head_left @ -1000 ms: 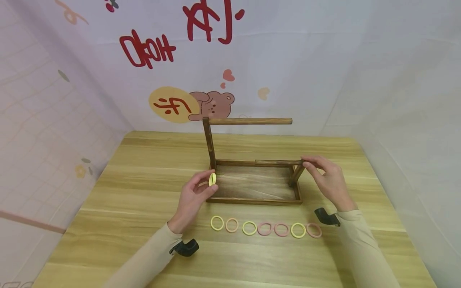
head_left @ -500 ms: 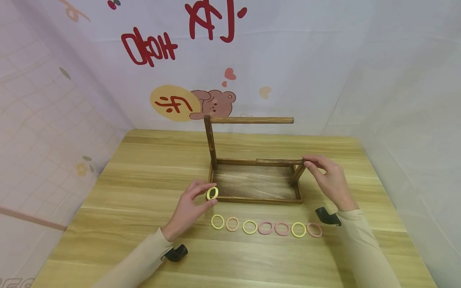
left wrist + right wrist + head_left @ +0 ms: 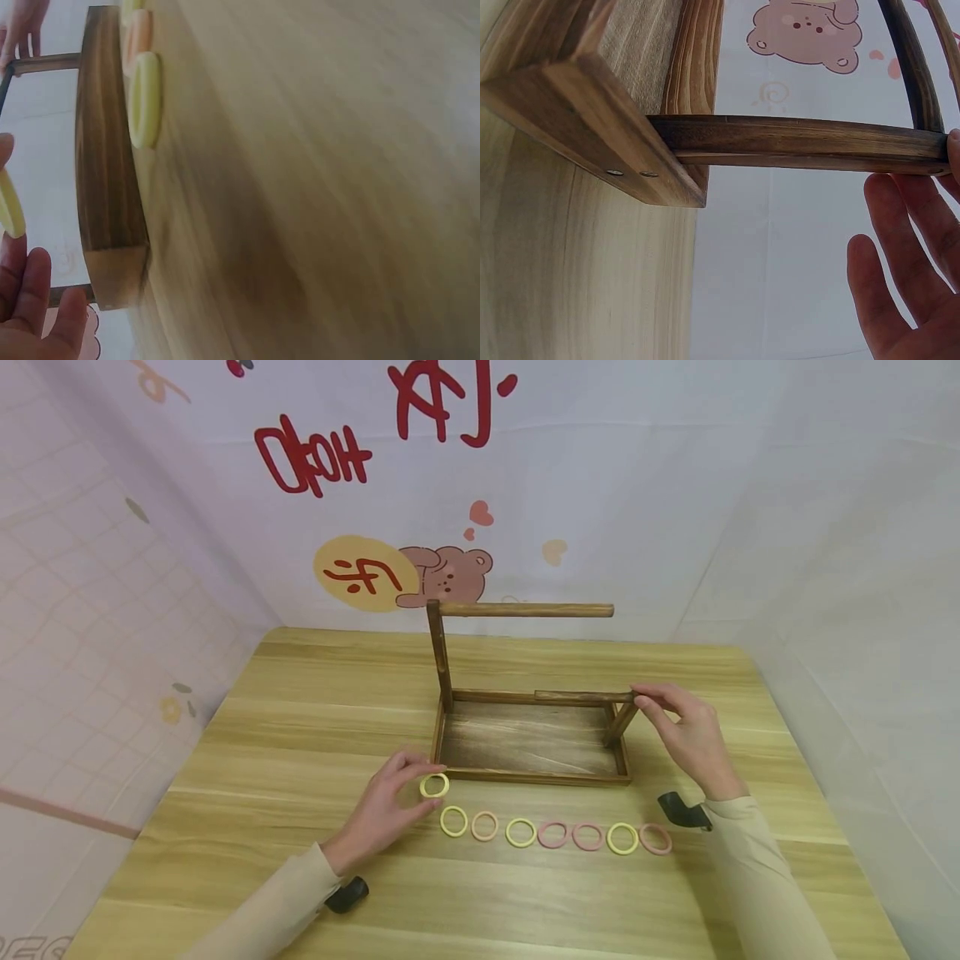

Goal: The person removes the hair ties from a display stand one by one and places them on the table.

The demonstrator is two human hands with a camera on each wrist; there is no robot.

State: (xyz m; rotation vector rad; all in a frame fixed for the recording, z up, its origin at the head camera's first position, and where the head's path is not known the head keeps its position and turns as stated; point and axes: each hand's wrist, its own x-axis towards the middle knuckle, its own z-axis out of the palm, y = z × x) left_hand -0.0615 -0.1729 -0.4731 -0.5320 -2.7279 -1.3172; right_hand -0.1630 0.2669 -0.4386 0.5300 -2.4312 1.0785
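Observation:
My left hand (image 3: 382, 810) pinches a yellow ring (image 3: 435, 775) between thumb and fingers, just off the front left corner of the dark wooden stand (image 3: 525, 777). In the left wrist view this ring (image 3: 10, 206) appears at the left edge, above the table. The stand has a tray base, a tall left post (image 3: 438, 652) with a long bar, and a shorter right post (image 3: 795, 142) with a short bar (image 3: 581, 697). At the top of that right post, my right hand (image 3: 686, 727) grips the corner with thumb and fingertips.
A row of several flat rings lies on the table (image 3: 495, 902) in front of the stand, among them a yellow ring (image 3: 453, 834), an orange ring (image 3: 484, 838) and a pink ring (image 3: 656, 852). A printed cloth (image 3: 600, 485) hangs behind the table.
My left hand has moved down toward me with the yellow ring, from beside the stand's left end to in front of its corner. The ring has tilted flatter. My right hand stays put.

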